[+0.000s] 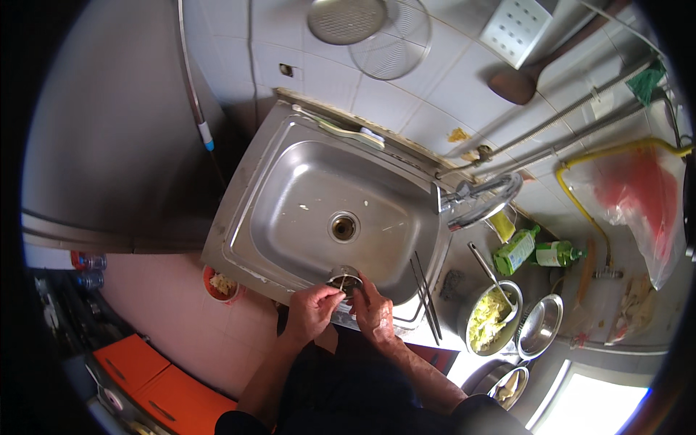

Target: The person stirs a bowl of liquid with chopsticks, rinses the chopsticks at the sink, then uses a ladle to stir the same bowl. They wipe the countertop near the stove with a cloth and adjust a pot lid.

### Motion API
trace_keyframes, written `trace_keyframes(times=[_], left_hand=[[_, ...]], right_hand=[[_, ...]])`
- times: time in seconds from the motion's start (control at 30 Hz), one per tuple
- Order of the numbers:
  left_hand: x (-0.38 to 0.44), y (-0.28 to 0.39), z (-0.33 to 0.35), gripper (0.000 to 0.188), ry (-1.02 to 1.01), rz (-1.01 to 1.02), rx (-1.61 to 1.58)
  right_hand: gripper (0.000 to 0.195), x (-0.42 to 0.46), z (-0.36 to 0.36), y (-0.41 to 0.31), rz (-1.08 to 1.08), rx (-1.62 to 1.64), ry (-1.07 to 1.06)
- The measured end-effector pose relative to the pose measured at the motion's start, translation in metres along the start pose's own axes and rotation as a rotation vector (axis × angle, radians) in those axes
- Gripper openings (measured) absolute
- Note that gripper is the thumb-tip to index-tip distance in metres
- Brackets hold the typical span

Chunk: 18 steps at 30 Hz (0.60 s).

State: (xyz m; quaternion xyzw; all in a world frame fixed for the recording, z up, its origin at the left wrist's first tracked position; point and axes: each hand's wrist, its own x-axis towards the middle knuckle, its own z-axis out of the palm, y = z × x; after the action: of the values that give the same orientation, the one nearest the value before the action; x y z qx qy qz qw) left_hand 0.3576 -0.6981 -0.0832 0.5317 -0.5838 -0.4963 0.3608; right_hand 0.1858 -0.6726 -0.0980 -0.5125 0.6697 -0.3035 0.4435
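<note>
My right hand [373, 311] holds a small round metal strainer or cup [346, 278] over the near edge of the stainless steel sink [293, 179]. With pinched fingertips, my left hand [315, 311] touches a thin, pale piece at its opening; what that piece is cannot be made out. The sink's drain [343, 228] is uncovered, and small pale scraps lie on the basin floor. Dark chopsticks [427, 304] rest across the sink's right rim.
Right of the sink stand a pot of chopped cabbage [485, 322] with a ladle [485, 262], a metal strainer [541, 326] and green bottles [515, 252]. The faucet [484, 201] reaches over the right rim. A red bin [209, 281] sits on the floor at left.
</note>
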Motion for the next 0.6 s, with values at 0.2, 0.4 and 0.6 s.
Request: trace_keyframes(times=[0.2,0.4,0.6], left_hand=[[-0.032,-0.018,-0.012,0.026,0.283,-0.413,-0.487],[-0.053,-0.055,-0.043,0.052,0.050,-0.564,-1.091],[-0.075,-0.064,-0.080,0.056,0.000,-0.501,-1.463]], right_hand=[[0.032,0.007,0.021,-0.014,0.118,0.172,-0.030],[0.024,0.011,0.045,-0.049,0.164,0.232,-0.290],[0.021,0.007,0.080,-0.091,0.165,0.124,-0.494]])
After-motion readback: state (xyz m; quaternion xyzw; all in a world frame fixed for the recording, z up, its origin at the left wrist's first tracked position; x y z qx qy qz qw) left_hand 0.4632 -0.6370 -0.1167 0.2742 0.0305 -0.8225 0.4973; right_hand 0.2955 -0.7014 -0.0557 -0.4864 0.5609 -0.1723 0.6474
